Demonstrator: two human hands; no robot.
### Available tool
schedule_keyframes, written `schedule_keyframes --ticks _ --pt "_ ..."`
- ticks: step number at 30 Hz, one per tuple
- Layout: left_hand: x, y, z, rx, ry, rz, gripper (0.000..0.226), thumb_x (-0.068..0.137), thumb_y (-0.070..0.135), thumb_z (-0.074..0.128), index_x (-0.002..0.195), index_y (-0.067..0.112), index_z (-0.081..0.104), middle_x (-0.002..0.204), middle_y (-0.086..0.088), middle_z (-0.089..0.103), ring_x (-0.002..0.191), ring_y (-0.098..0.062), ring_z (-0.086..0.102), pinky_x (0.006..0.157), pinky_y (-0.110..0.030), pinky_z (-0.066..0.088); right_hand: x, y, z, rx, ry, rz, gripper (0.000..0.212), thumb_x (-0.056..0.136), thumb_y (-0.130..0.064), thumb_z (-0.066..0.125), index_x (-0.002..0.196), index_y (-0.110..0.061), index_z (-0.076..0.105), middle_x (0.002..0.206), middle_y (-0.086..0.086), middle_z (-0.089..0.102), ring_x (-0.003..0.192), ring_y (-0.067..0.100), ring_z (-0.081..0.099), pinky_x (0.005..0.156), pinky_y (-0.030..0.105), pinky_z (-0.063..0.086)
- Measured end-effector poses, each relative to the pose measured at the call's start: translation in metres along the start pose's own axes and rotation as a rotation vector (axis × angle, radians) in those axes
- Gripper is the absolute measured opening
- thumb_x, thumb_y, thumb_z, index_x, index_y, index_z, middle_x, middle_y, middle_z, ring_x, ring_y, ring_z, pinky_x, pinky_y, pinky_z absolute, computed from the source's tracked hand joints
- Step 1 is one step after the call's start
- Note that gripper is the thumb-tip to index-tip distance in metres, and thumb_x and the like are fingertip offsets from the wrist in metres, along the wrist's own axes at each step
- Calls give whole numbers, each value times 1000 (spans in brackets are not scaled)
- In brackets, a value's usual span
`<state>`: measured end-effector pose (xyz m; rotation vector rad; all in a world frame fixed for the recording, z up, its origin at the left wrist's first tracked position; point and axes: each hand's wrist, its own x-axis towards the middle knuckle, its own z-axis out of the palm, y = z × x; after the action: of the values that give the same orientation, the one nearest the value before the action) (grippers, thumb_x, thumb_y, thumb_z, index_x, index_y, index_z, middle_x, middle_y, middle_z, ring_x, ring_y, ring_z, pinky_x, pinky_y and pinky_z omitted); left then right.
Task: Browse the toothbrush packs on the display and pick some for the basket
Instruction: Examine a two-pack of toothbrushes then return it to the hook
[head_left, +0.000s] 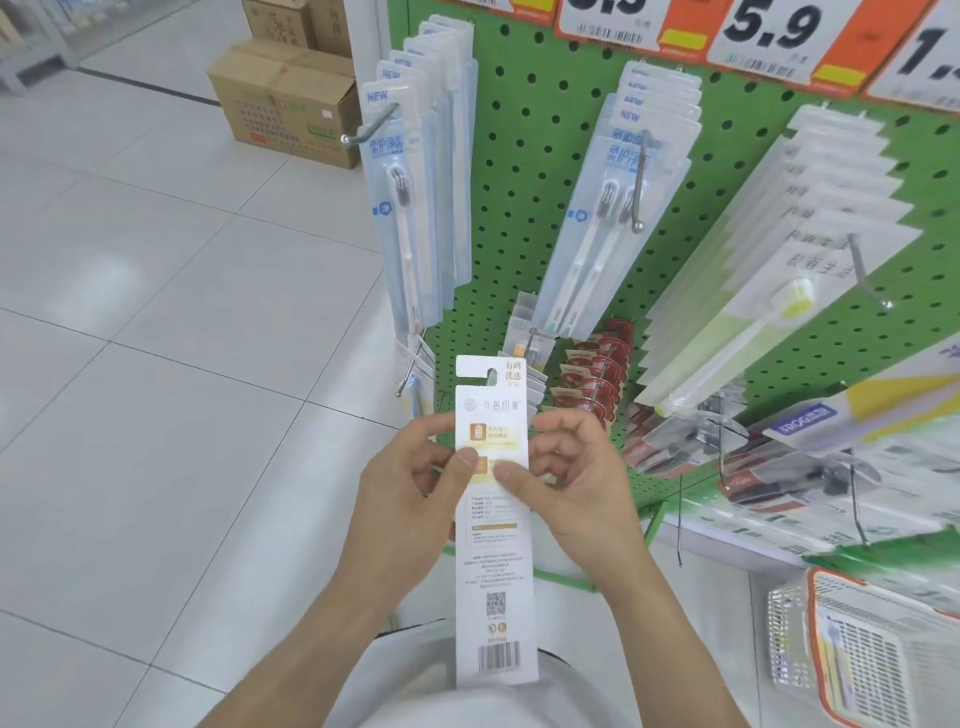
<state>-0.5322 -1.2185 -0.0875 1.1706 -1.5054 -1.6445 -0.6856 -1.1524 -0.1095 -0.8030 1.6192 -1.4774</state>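
I hold a long white toothbrush pack (493, 561) upright in front of me, its printed back with a barcode facing the camera. My left hand (415, 488) pinches its left edge with the thumb on the card. My right hand (571, 478) pinches the right edge the same way. Behind it the green pegboard display (524, 171) carries blue toothbrush packs (410, 197) on the left hook, more blue packs (613, 208) in the middle, and clear packs with a yellow-bristled brush (769, 291) on the right. A white wire basket (857, 654) at the lower right holds a pack.
Red and dark packs (597, 374) hang on lower hooks. Bare metal hook ends (638, 224) stick out toward me. Price tags (769, 36) run along the top. Cardboard boxes (285, 98) stand on the white tiled floor at the far left.
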Motion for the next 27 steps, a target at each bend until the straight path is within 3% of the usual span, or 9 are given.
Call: schedule_keyframes --ticks 3,8,13,16,20,23,27 --pt "1 -1 0 -14 -23 -18 25 97 9 62 117 24 63 85 -1 78 65 -20 73 46 -32 56 4 -4 0 -25 3 -21 42 80 -4 83 113 -16 60 83 2 73 69 15 63 70 29 54" --pt "1 -1 0 0 -60 -17 27 97 10 62 118 28 62 86 0 78 69 -22 74 50 -39 60 8 -8 7 -130 73 -29 17 89 -16 77 99 -20 64 75 -6 70 68 20 64 66 42 54" --pt "-1 0 0 -16 -118 -19 38 98 5 60 116 39 60 91 0 79 75 -21 76 52 -34 59 12 -13 14 -263 141 -18 30 81 -38 85 92 -24 60 81 -4 74 67 13 66 61 33 53" --pt "-1 -1 -2 -24 -125 -21 38 98 5 60 116 39 60 90 -1 78 74 -20 75 51 -31 58 12 -12 12 -258 85 18 39 73 -36 90 94 -26 60 84 -3 75 74 19 71 68 40 56" --pt "0 -3 -4 -13 -141 -26 37 98 7 60 117 39 60 90 -1 77 74 -20 75 51 -31 59 11 -11 6 -206 -10 36 43 73 -21 92 101 -22 59 90 0 77 76 17 72 67 32 55" --pt "2 -5 -5 -2 -174 -46 39 99 5 59 125 34 59 92 0 77 77 -21 75 54 -31 59 11 -8 3 -151 -13 35 38 78 -19 89 104 -21 61 90 7 76 78 27 73 70 44 59" --pt "2 -6 -5 -15 -192 -74 40 99 2 57 127 30 59 91 0 77 77 -21 75 54 -29 58 8 -4 1 -68 -27 33 27 88 -20 78 110 -21 62 92 13 75 78 33 74 68 47 59"
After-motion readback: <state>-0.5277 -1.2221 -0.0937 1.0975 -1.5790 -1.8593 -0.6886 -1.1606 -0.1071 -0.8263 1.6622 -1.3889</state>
